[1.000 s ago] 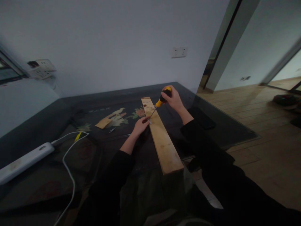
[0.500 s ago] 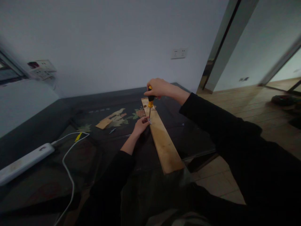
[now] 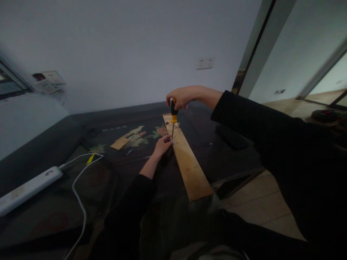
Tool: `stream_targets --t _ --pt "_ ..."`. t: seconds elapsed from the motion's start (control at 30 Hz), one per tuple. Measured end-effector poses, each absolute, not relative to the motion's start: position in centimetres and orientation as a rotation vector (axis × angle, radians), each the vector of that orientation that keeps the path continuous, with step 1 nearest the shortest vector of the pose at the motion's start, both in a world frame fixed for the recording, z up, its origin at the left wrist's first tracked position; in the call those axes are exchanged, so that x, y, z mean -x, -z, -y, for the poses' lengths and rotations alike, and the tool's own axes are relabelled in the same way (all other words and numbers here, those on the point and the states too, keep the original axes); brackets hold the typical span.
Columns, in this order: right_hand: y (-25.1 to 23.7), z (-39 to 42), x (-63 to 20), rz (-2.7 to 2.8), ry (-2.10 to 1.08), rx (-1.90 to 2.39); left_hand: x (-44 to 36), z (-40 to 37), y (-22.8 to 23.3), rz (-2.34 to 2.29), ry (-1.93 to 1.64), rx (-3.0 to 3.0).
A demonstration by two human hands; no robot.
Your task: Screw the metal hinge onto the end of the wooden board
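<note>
A long pale wooden plank [image 3: 188, 162] lies on a dark glass table [image 3: 81, 173], its near end jutting over the table edge. My right hand [image 3: 183, 96] grips the top of a yellow and black screwdriver [image 3: 173, 119], held upright with its tip on the plank. My left hand [image 3: 162, 144] rests at the plank's left edge, fingertips pinching a small screw [image 3: 172, 139] right under the screwdriver tip.
A small wood offcut [image 3: 119, 143] and loose screws [image 3: 129, 150] lie left of the plank. A white power strip [image 3: 27, 187] with a white cable [image 3: 78, 195] sits at the left. A dark flat object [image 3: 231, 137] lies on the table's right side. Wall sockets [image 3: 205, 63] are behind.
My right hand swung the screwdriver from a slant to upright over the screw, and my right arm rose across the view. The left hand stayed at the screw.
</note>
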State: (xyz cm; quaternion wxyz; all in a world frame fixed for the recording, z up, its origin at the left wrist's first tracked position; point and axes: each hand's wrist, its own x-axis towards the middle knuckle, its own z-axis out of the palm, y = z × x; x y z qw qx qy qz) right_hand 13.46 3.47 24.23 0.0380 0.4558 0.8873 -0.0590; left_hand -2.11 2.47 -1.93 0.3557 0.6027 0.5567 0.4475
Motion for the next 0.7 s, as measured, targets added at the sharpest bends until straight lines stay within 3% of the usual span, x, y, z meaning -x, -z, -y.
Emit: stream_targets --t 0.1,0.27,0.47,0.7 --pt "-23.6 -3.5 -13.3 -2.748 0.187 -1.452 2.2 -2.4 1.8 -1.446 -1.137 -1.587" --pt "-22.6 -4.3 -12.6 -2.792 -0.112 -1.505 2.1 -2.3 1.6 -1.439 -1.124 -1.576" --pt "-23.5 -4.1 -12.6 -2.841 0.07 -1.279 1.9 -2.3 1.6 -1.44 -1.143 -1.562" --pt "-22.4 -4.4 -12.3 -2.787 -0.111 -1.451 1.9 -2.3 1.5 -1.438 -1.141 -1.554"
